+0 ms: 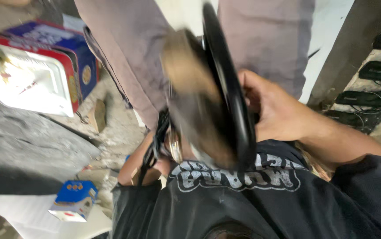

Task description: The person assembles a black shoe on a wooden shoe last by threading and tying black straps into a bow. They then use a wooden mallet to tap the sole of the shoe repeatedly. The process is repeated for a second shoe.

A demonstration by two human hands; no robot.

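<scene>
Two hands (270,110) on smooth black round disc (230,88)

Left hand (152,161) mostly hidden behind blurred sandal (195,102); its grip perhaps closed, unclear

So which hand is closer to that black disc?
The right hand: it grips the black disc from behind its rim. The left hand sits lower, under the blurred brown part, apart from the disc.
</scene>
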